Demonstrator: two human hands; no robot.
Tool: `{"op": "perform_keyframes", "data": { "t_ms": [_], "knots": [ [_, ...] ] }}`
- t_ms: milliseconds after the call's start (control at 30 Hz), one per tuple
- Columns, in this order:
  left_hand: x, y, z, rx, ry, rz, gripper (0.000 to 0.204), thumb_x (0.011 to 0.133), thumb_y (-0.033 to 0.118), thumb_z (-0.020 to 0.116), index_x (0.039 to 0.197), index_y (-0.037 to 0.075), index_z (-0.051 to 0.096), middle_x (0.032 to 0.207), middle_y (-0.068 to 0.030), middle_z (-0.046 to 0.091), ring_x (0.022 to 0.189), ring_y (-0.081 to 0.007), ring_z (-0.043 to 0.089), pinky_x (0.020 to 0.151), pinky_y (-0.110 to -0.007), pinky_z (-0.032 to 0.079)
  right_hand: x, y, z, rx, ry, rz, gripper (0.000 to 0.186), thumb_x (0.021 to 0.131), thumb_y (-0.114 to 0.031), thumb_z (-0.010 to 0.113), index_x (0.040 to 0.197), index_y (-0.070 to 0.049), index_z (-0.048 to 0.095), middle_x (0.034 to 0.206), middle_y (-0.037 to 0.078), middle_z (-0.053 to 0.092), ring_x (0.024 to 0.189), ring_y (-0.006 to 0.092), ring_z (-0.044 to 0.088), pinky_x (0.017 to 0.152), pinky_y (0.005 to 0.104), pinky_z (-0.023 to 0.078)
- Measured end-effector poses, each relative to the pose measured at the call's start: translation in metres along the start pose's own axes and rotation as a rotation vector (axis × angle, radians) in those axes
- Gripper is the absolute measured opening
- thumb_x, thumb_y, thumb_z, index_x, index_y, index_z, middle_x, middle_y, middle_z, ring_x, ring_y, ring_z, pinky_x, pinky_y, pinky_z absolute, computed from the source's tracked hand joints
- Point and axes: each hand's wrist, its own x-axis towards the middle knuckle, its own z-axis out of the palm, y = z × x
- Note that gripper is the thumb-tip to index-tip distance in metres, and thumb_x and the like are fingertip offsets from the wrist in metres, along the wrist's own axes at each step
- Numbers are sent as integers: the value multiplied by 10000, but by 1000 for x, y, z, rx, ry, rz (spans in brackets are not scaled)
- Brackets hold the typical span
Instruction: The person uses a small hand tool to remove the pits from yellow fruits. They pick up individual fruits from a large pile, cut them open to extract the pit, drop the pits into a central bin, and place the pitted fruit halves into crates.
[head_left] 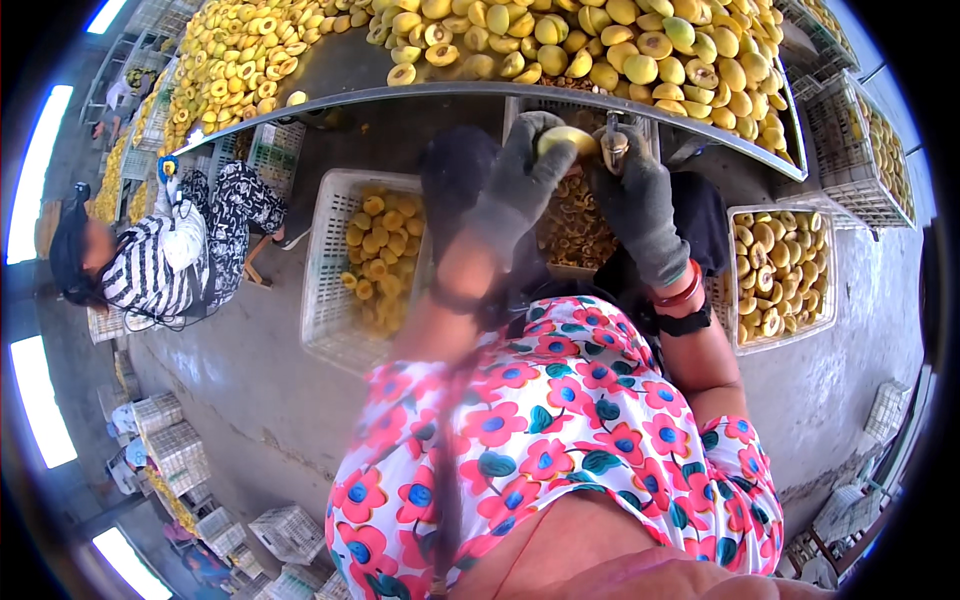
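Both my hands wear grey gloves and meet over a crate at the table's front edge. My left hand (525, 172) grips a yellow peach half (567, 142) between thumb and fingers. Close beside it, my right hand (642, 200) is closed on a small metal hand tool (614, 128); a brownish rounded piece shows at the tool, its exact kind unclear. Below the hands, the crate (580, 268) holds brown pits and scraps. On the metal table (345, 70) ahead lie heaps of yellow peaches (640, 68), many of them halved.
A white crate of peach pieces (335, 200) stands left of my legs, another crate of halves (785, 340) to the right. Farther left sits a co-worker in a striped top (150, 265). Stacked crates (865, 150) flank the table's right end.
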Motion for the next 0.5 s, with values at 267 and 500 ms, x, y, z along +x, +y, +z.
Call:
{"op": "perform_keyframes", "data": {
  "t_ms": [267, 500],
  "knots": [
    [8, -9, -4, -241, 250, 232, 376, 905, 344, 502, 1137, 51, 459, 1033, -79, 554, 929, -153, 552, 818, -283, 464, -20, -14, 12, 500, -255, 216, 172, 806, -48, 585, 967, -51, 523, 731, -32, 523, 606, 44, 460, 518, 198, 385],
    [-1, -6, 7, -135, 211, 263, 284, 865, 204, 578, 1048, 36, 440, 1038, -109, 576, 943, -176, 556, 835, -295, 454, -24, -13, 28, 210, -142, 78, 156, 820, -59, 585, 959, -33, 518, 745, -37, 530, 634, 38, 453, 540, 209, 405]
  ]
}}
